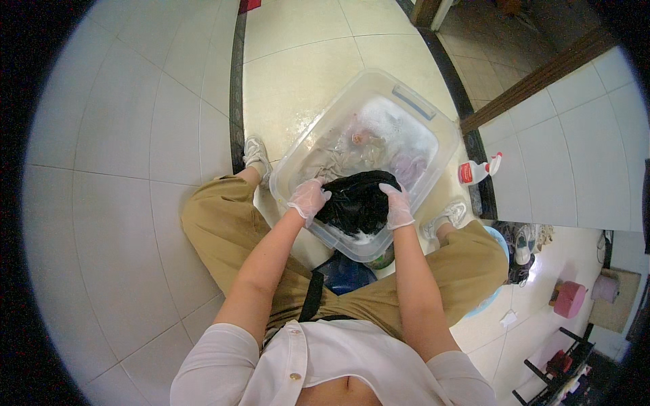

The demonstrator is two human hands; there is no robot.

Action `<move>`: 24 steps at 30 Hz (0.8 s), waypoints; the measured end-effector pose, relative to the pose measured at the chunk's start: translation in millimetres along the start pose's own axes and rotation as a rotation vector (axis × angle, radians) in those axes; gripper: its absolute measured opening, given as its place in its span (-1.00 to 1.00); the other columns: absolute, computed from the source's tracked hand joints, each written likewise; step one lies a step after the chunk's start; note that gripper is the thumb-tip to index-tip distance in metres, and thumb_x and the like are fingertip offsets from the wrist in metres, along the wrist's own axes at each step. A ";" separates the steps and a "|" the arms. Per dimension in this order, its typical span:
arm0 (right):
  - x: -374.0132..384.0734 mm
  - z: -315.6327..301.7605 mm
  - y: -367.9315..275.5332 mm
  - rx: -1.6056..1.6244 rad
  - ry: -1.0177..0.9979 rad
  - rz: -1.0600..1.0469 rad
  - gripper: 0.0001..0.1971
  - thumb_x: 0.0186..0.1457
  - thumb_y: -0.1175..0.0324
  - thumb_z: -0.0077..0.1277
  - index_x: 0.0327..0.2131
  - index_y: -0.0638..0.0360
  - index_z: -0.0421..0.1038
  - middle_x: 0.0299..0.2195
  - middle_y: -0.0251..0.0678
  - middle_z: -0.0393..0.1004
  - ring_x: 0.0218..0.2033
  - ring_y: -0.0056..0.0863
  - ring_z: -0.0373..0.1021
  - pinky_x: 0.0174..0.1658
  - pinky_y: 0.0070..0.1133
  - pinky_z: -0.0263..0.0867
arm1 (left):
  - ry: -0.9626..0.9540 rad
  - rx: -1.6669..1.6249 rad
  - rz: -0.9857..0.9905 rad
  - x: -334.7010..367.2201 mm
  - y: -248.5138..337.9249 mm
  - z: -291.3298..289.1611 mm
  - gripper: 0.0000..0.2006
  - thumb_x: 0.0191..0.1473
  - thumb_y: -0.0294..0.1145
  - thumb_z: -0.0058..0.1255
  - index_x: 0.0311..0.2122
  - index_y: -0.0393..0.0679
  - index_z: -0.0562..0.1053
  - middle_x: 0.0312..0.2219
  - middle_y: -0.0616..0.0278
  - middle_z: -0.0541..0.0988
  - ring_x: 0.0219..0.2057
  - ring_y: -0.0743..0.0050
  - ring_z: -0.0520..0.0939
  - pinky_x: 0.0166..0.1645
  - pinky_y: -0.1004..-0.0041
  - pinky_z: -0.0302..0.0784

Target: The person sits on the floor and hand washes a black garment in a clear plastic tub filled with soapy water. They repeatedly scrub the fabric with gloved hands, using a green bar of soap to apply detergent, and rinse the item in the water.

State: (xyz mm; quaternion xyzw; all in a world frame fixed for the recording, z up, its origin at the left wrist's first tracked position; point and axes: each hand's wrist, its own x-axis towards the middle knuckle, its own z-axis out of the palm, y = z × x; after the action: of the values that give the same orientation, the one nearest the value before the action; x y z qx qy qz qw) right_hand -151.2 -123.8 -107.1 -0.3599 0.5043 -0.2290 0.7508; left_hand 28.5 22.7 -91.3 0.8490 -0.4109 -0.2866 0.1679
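Black cloth (359, 203) spreads between my two gloved hands at the middle of the frame, above the lower end of a clear plastic tub (369, 250). My left hand (310, 200) pinches its left edge, thumb and fingers drawn together on the fabric, while my right hand (397, 204) clamps its upper right edge with the thumb laid over it. Beyond my grip, white suds (406, 132) and pale fabric (328, 162) fill the tub toward the upper centre.
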 end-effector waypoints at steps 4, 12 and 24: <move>-2.9 0.1 -0.1 0.021 -0.004 -0.007 -0.58 -0.19 0.45 0.13 -0.16 0.30 0.36 -0.27 -0.28 0.45 -0.27 -0.45 0.36 -0.17 -0.56 0.26 | 0.002 0.040 0.015 1.4 -2.2 3.4 -0.69 -0.10 -0.29 0.06 -0.24 -0.23 0.42 -0.42 -0.04 0.54 -0.32 0.02 0.54 -0.20 0.23 0.43; -1.1 -0.6 0.1 -0.033 -0.022 -0.027 -0.58 -0.19 0.42 0.13 -0.16 0.30 0.37 -0.27 -0.28 0.45 -0.27 -0.46 0.36 -0.17 -0.57 0.26 | -0.012 0.021 0.037 0.8 -2.5 2.9 -0.67 -0.10 -0.30 0.07 -0.21 -0.23 0.40 -0.43 -0.03 0.53 -0.34 0.03 0.55 -0.22 0.24 0.43; 0.8 -0.2 4.5 0.033 0.014 0.000 -0.54 -0.21 0.45 0.16 -0.15 0.32 0.32 -0.29 -0.28 0.44 -0.29 -0.47 0.36 -0.18 -0.57 0.27 | -0.103 0.154 -0.012 0.9 3.5 2.1 -0.64 -0.06 -0.17 0.02 -0.22 -0.23 0.44 -0.35 -0.12 0.53 -0.26 -0.04 0.54 -0.15 0.21 0.42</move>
State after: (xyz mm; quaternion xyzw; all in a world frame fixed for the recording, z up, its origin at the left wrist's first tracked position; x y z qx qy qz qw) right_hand -151.1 -121.6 -111.1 -0.3457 0.5057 -0.2401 0.7531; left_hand 25.5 19.7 -91.5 0.8460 -0.4347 -0.2984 0.0791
